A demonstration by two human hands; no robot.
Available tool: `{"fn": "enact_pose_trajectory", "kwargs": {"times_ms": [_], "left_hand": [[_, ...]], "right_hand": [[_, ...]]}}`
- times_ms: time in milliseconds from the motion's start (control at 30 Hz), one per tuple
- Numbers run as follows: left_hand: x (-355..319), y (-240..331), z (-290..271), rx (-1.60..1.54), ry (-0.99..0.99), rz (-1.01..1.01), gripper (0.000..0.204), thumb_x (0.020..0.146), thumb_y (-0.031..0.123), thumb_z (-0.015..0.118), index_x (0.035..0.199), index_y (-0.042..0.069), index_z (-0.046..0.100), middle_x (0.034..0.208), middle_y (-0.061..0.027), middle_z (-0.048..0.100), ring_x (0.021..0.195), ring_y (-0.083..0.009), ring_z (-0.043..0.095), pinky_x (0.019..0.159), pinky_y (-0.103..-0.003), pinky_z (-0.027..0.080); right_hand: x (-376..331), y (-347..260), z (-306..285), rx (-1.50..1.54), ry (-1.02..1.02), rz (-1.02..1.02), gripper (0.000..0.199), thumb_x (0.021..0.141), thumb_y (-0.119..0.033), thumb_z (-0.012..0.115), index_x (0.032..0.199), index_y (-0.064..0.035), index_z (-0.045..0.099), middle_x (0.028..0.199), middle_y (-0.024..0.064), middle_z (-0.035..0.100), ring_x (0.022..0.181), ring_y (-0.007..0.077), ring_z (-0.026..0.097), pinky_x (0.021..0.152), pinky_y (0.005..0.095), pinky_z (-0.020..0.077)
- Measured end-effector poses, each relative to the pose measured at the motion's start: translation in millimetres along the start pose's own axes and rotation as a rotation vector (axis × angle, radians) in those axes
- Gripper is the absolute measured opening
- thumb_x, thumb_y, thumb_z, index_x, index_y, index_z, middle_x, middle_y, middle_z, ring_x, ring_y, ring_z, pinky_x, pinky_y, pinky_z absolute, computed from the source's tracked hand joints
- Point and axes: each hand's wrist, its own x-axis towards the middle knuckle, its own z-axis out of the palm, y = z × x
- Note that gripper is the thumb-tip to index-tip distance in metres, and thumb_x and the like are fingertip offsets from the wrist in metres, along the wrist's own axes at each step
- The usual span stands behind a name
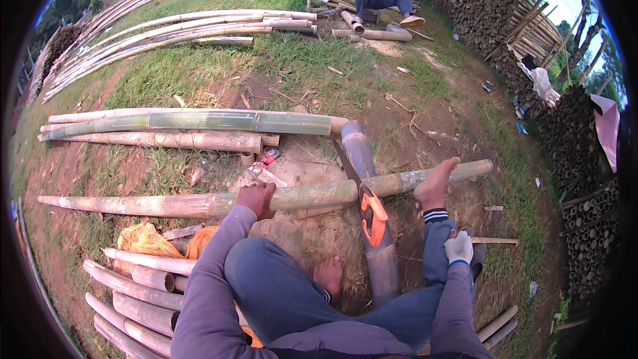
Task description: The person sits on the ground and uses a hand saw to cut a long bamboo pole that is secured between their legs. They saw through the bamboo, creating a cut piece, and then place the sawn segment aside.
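Pole: lying left to right over the log, under right foot; best pinned firmly there.
Saw: set across pole; best drawn square, in long, even strokes.
Left hand: clamped by the fingers on pole, left of saw.
Right hand: at right shin, off saw; cannot tell state of fingers.

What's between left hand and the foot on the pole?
Head view: the saw, across the pole, with the grey log beneath, between left hand and foot.
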Motion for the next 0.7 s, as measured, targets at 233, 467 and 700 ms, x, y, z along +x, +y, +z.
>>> {"fn": "enact_pose_trajectory", "kwargs": {"times_ms": [233,467,700], "left_hand": [[2.2,-1.4,1.8,-0.028,0.021,0.011,0.061,0.073,0.039,0.088,0.121,0.012,0.061,0.116,-0.0182,0.073,0.104,-0.0386,0.076,0.087,-0.054,0.061],[1.6,-0.9,-1.9,-0.012,-0.009,-0.006,0.062,0.072,0.039,0.089,0.121,0.012,0.061,0.115,-0.0177,0.073,0.104,-0.0382,0.076,0.086,-0.053,0.062],[1.5,1.4,-4.3,0.002,0.005,0.006,0.065,0.071,0.039,0.09,0.122,0.011,0.061,0.116,-0.0173,0.074,0.103,-0.0379,0.077,0.085,-0.052,0.062]], "right_hand": [[3.8,10.2,8.1,0.007,0.034,-0.033,0.048,0.107,-0.041,0.056,0.105,0.0048,0.071,0.104,0.0306,0.075,0.104,0.0489,0.072,0.092,0.0557,0.0555],[1.8,5.2,4.3,0.015,0.016,-0.031,0.048,0.107,-0.041,0.056,0.105,0.0047,0.071,0.105,0.0304,0.075,0.105,0.0485,0.072,0.093,0.0553,0.0553],[3.5,7.1,6.2,0.004,-0.001,-0.012,0.048,0.107,-0.041,0.055,0.106,0.0043,0.071,0.106,0.0299,0.075,0.106,0.0481,0.072,0.094,0.0557,0.0548]]}}
